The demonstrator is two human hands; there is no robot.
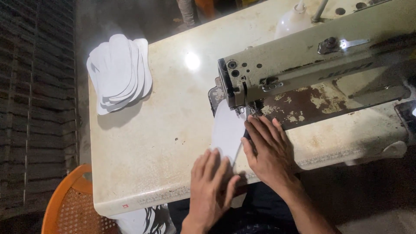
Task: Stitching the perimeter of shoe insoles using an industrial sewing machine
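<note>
Head view: a worn cream table (143, 143) carries an old sewing machine (312, 56) along its right half. The machine's head (232, 84) hangs over the table's middle, with rust patches on the bed (312, 102) behind it.

A white piece (227, 130), flat and oval-ended, lies under the head and runs back toward the near edge of the table. The left hand (212, 186) lies flat on the near end of the piece, fingers spread and straight, pressing down and gripping nothing. The right hand (268, 149) lies flat just beside it on the right edge of the piece, fingertips close under the machine's head, palm down, also open and clasping nothing. The two hands almost touch at the thumbs.

At the far left corner of the table sits a stack (119, 73) of like white pieces, fanned and overlapping, well apart from the hands. A small red mark (126, 206) shows on the near edge of the table toward the left corner. A printed ruler strip (329, 159) runs along the near edge on the right.

A white cone (291, 21) stands at the far edge behind the machine. An orange chair (69, 203) stands off the near left corner. A dark brick wall (34, 99) fills the left side.
</note>
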